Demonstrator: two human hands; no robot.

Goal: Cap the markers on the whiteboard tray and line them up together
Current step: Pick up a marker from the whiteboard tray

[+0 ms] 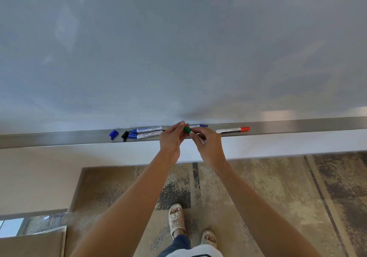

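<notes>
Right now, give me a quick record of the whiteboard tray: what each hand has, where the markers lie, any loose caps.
left hand: pinching green cap
right hand: gripping green marker's barrel
left of hands: two blue markers side by side on tray
loose caps: blue cap, black cap, far left
behind hands: another blue marker
right of hands: red marker, capped

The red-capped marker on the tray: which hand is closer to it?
Right. The right hand is just left of the red-capped marker, apart from it; the left hand is farther left, beyond the green cap both hands hold.
</notes>
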